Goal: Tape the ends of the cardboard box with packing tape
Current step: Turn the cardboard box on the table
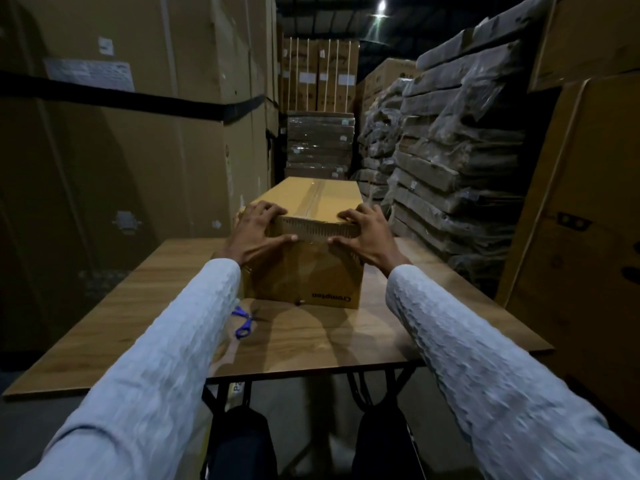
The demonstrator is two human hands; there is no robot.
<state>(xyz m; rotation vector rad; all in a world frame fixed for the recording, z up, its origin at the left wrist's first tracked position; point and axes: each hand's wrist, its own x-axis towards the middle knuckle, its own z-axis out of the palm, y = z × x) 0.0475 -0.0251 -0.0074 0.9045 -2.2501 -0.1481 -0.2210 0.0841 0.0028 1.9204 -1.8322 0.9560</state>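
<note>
Cardboard box on counter, "Crompton" printed inverted on near end; my left hand and right hand press it, fingers splayed flat

**Around the work spot**

A wooden table fills the middle of the frame, on black folding legs. Blue-handled scissors lie on it left of centre. Tall cartons fill the left side and more cartons the right edge. Plastic-wrapped stacks rise at right of centre, and strapped boxes stand upper centre under a ceiling lamp.
</note>
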